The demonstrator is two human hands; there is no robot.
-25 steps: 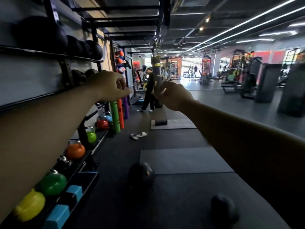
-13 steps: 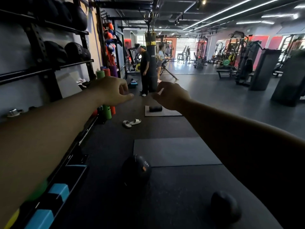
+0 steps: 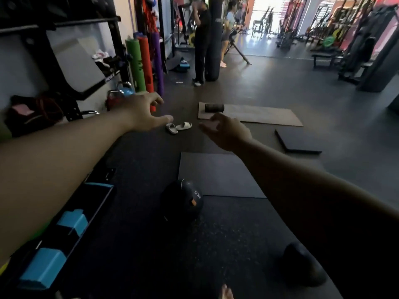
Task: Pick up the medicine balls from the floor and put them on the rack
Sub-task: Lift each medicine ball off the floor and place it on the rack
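A black medicine ball (image 3: pixel 182 200) marked 4KG lies on the dark floor below and between my arms. A second black medicine ball (image 3: pixel 302 263) rests at the lower right, partly behind my right forearm. My left hand (image 3: pixel 143 112) is stretched forward, empty, fingers spread. My right hand (image 3: pixel 224 131) reaches out beside it, empty too, fingers apart. Both hands hang well above and beyond the near ball. The black rack (image 3: pixel 64 24) runs along the left wall; its upper shelves are cut off by the frame.
Blue blocks (image 3: pixel 43 268) sit on the rack's bottom tray. Green, orange and purple rollers (image 3: pixel 142 65) lean by the wall, with kettlebells (image 3: pixel 121 93) near them. Sandals (image 3: pixel 179 127), grey mats (image 3: pixel 218 175) and a dark roller (image 3: pixel 213 107) lie ahead. Two people stand by a punching bag (image 3: pixel 214 39).
My view has tilted down from the rack's shelves toward the floor. Both hands have dropped lower and their fingers have spread; the near ball looks closer.
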